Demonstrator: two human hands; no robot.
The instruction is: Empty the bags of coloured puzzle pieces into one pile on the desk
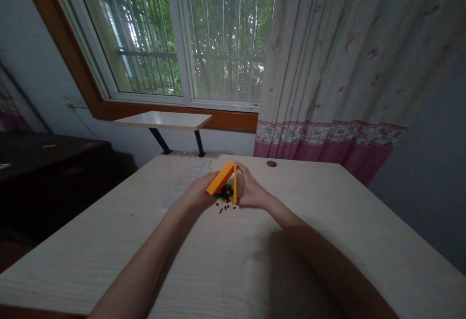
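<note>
My left hand (198,193) grips a flat orange plastic piece (220,178), tilted so its far end leans toward my right hand. My right hand (251,190) holds a second orange piece (235,190) upright on its edge; the two pieces meet at the top like a small tent. Under and between them lies a little heap of small dark brown and green bits (226,193), and a few bits (223,208) are scattered on the pale wooden table (327,222) just in front. Both hands rest near the table's middle, toward the far side.
A clear plastic sheet or bag (185,185) lies flat left of my hands. A small round hole (271,163) sits near the table's far edge. Behind are a wall shelf (163,120), a barred window, a patterned curtain (327,66), and a dark cabinet (47,163) at left.
</note>
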